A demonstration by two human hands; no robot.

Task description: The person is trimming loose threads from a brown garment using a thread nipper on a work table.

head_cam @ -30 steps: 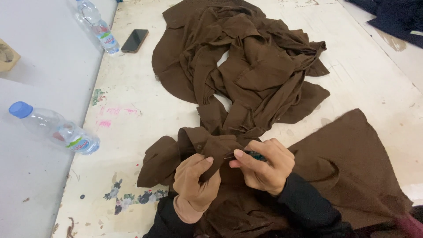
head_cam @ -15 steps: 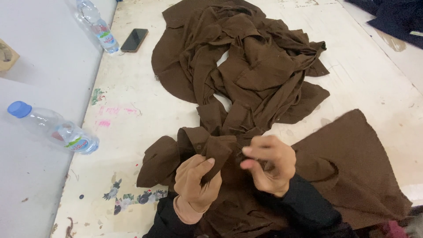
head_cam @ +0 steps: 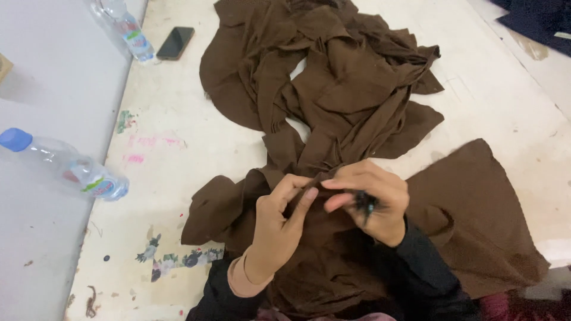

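Your left hand (head_cam: 279, 229) pinched the brown cloth (head_cam: 333, 107) fold; your right hand (head_cam: 372, 202), just beside it, closed on a small dark tool (head_cam: 364, 204). The cloth ran away from you across the table (head_cam: 178, 119).

Off to my left a clear plastic bottle with a blue cap (head_cam: 65, 168) lies on its side on the grey floor (head_cam: 41, 89). A second bottle (head_cam: 126, 31) lies farther up, just beside a black phone (head_cam: 175, 43) that rests flat on my worn white table (head_cam: 178, 142). Dark blue cloth (head_cam: 538, 21) sits at the far right corner.
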